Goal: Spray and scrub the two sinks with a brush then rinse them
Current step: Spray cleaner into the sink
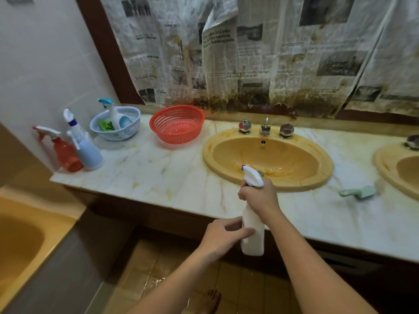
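Step in hand: spraying the first sink, judged from the nozzle aimed into the bowl; scrubbing and rinsing apparently not yet begun.

White spray bottle [252, 232]: held upright over the near edge of the counter, nozzle pointing far and slightly left toward the near-side wall of the yellow sink [267, 159].

Right hand [258, 196]: wrapped round the bottle's neck just under the trigger head, fingers curled tight; placed there, probably, to work the trigger. Whether a finger is on the trigger itself cannot be told.

Left hand [224, 236]: thumb and fingers curled round the lower body of the bottle from the left, likely steadying it while the trigger is squeezed.

Second sink [385, 168]: at the far right, only partly in view, same yellow.

Scrub brush [360, 192]: pale green, lying on the marble counter [158, 173] between the two sinks, within easy reach for either bowl.

Taps [265, 129]: two faceted chrome knobs and a spout behind the first sink; no water seen running.

Left end of counter: red spray bottle [65, 152] and blue spray bottle [87, 150] side by side near the wall, a blue basket [130, 130] holding another sprayer, an orange-red basket [178, 125] just right of it.
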`<state>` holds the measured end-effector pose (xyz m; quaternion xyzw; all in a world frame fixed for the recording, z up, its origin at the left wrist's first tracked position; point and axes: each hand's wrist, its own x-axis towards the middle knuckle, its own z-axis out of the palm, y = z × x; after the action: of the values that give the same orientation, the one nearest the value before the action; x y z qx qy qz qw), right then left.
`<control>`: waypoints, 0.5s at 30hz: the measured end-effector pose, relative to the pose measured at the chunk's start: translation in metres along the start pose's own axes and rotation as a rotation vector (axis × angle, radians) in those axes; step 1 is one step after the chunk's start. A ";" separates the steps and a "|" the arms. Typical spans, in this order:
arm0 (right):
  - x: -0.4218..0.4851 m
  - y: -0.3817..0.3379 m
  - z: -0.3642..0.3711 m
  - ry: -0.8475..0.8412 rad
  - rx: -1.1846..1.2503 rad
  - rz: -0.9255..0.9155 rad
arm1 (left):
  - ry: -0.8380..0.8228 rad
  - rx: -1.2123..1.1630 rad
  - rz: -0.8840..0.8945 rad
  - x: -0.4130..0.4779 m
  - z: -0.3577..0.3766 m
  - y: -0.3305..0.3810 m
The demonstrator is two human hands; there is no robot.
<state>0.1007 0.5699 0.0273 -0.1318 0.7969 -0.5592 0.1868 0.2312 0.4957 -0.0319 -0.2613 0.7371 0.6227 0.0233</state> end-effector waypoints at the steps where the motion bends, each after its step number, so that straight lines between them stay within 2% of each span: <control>1: 0.000 -0.002 0.000 0.009 0.021 -0.002 | 0.004 0.000 0.002 0.001 -0.001 0.000; 7: 0.002 -0.008 -0.012 0.215 0.041 -0.037 | -0.011 0.027 0.049 0.017 0.003 0.012; 15: 0.009 -0.010 -0.044 0.414 0.026 0.009 | -0.104 0.056 0.077 0.039 0.030 0.033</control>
<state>0.0728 0.6001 0.0486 -0.0080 0.8115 -0.5838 0.0236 0.1755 0.5127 -0.0230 -0.1992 0.7616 0.6151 0.0449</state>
